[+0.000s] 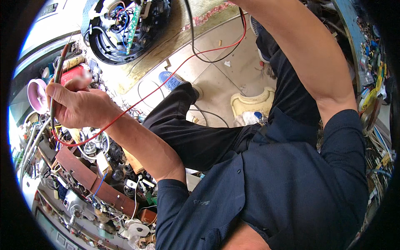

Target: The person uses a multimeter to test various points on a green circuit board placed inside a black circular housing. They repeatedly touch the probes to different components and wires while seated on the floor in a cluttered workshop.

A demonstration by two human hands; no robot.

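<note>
Pale tiled floor right of left hand; jumbled electrical scrap behind it. Left fingers closed round slim red-and-dark probe — red wire crosses forearm. Open round black plastic housing ahead-right. Right hand out of view — grip cannot be told.

from where i stand: opened housing on worktop, ahead of the person; circuit board inside it. probe in left hand, left of housing. lead crosses over left forearm, then above floor. parts heap at person's left; second heap far right.
</note>
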